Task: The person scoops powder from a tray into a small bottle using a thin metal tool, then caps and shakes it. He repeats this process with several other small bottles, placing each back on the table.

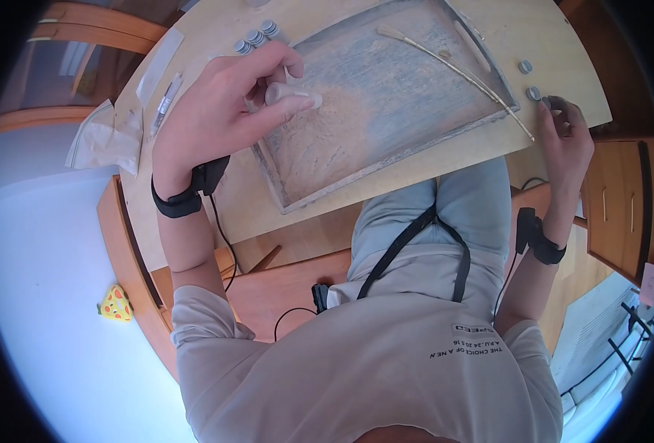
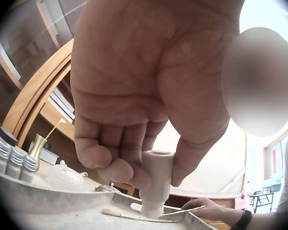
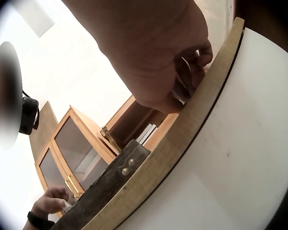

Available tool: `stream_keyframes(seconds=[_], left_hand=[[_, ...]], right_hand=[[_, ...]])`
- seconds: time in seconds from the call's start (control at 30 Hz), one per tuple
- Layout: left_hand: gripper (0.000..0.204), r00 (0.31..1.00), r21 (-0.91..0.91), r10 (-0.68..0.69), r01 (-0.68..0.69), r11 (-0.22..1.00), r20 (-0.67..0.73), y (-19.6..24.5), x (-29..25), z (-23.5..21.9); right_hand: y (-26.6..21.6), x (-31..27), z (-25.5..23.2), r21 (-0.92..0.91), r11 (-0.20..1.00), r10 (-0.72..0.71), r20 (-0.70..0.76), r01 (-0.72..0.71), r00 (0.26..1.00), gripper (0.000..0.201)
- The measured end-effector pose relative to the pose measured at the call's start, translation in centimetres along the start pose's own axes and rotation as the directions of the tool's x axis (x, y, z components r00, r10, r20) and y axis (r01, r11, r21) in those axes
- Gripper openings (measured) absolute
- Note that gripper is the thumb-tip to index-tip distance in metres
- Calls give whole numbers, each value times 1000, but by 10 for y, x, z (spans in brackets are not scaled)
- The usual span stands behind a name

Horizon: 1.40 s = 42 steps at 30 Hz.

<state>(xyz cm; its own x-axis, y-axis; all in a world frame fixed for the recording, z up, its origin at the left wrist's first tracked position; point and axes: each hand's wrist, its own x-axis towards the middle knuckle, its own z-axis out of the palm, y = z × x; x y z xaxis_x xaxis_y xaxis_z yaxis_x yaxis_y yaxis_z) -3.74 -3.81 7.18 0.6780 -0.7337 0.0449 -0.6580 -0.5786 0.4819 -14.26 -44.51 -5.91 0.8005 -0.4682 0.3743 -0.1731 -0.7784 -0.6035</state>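
Observation:
My left hand [image 1: 227,103] grips a small clear bottle [image 1: 297,96] between thumb and fingers, over the left part of a worn grey wooden tray [image 1: 423,88]. In the left wrist view the bottle [image 2: 156,179] is upside down, its narrower neck pointing at the tray, and it looks beige. Beige sand-like powder [image 1: 327,140] lies spread below it. At the table's right end my right hand [image 1: 572,140] pinches a small grey screw cap [image 1: 545,104] at its fingertips, partly hidden by them. Two similar caps lie near, one close by [image 1: 533,93] and one farther back [image 1: 525,67].
Two thin brushes [image 1: 456,68] lie across the tray's right side. Several bottles with silver caps [image 1: 255,37] stand behind the left hand. On the left lie a pen [image 1: 166,103] and a plastic bag [image 1: 109,144]. A gold vase [image 2: 37,151] stands beyond the tray.

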Motion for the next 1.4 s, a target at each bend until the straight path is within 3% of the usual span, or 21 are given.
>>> stream_keyframes(seconds=[0.1,0.2,0.3,0.4,0.6,0.7,0.8,0.83,0.9,0.97,1.03,1.1,1.2,1.3,1.4], left_hand=[[23,1000,9,7,-7,1000,3,-2,0,0],[23,1000,23,3,-4,1000,12,-2,0,-1],[23,1000,18,-13,13,1000,-14,1,2,0],[23,1000,32,-8,9,999,-16,-1,1,0],[25,999,38,-39,39,999,-8,4,2,-2],[26,1000,65,-4,3,998,5,-3,1,0],[27,999,48,-20,22,999,-27,0,1,2],[26,999,40,-23,25,999,-37,1,2,2],[26,999,42,-27,28,999,-29,0,1,1],[26,1000,65,-28,27,997,6,-4,1,0],[26,999,42,-18,20,999,-51,1,2,0],[26,997,41,24,-21,999,-71,-1,2,0],[27,992,41,105,-102,994,-76,-12,1,-1],[23,985,-21,113,-116,993,-129,-6,2,-2],[18,986,-92,91,-105,990,-143,-3,2,-1]], right_hand=[[-6,0,-2,-43,999,-7,-51,5,999,31],[-25,-4,-8,27,1000,-10,-144,14,990,34],[-42,-11,-11,128,981,-130,-130,147,983,35],[-49,-17,-10,103,964,-244,-25,246,969,36],[-68,-24,-8,130,982,-163,230,136,959,25],[-58,-26,3,247,927,-316,113,281,942,21],[-59,-29,1,298,934,-250,146,198,957,19],[-58,-30,1,399,905,-218,138,147,966,19],[-57,-31,-1,583,811,-150,133,45,980,21],[-55,-33,-1,778,618,-58,189,-113,980,25],[-55,-38,0,889,340,-36,337,-306,941,29],[-59,-46,0,847,13,-130,529,-532,838,32],[-75,-58,-4,675,119,-324,719,-728,615,32],[-82,-67,5,683,174,-351,716,-709,604,30],[-98,-74,6,687,412,-282,720,-598,634,28]])
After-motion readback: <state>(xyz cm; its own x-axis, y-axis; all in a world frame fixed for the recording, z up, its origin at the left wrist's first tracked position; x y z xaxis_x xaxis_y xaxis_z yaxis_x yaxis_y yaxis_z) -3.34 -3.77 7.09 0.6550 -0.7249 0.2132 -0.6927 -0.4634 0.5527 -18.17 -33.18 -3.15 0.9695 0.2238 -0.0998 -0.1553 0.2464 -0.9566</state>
